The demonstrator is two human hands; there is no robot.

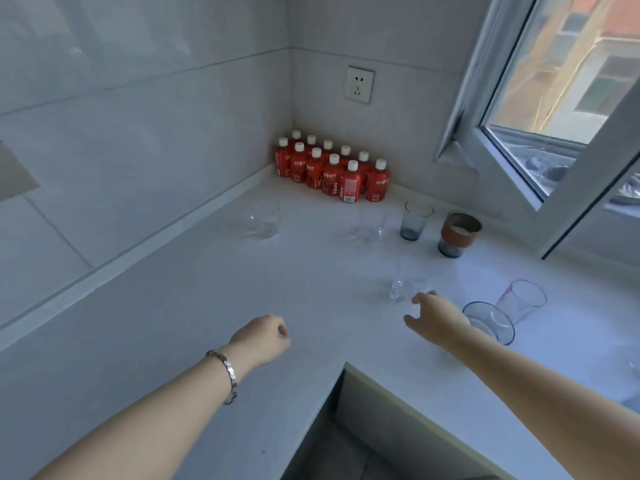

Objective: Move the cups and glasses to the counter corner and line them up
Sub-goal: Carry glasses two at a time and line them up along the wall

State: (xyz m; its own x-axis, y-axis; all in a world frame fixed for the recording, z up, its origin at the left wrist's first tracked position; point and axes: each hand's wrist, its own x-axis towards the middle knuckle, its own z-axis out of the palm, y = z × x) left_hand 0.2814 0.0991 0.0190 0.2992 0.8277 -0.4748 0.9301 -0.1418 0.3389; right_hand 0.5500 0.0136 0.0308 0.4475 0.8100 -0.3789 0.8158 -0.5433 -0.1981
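Now our open right hand (437, 318) is just beside the small clear glass (398, 289) on the tabletop (207, 306), our left hand (261, 337) is curled on nothing, and we should hold this light, breakable glass softly by its sides.

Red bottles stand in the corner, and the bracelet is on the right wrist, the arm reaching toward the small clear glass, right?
Not quite: the head view shows the bracelet on the left wrist. The rest holds: the red bottles stand in the corner, and the right hand reaches toward the small clear glass.
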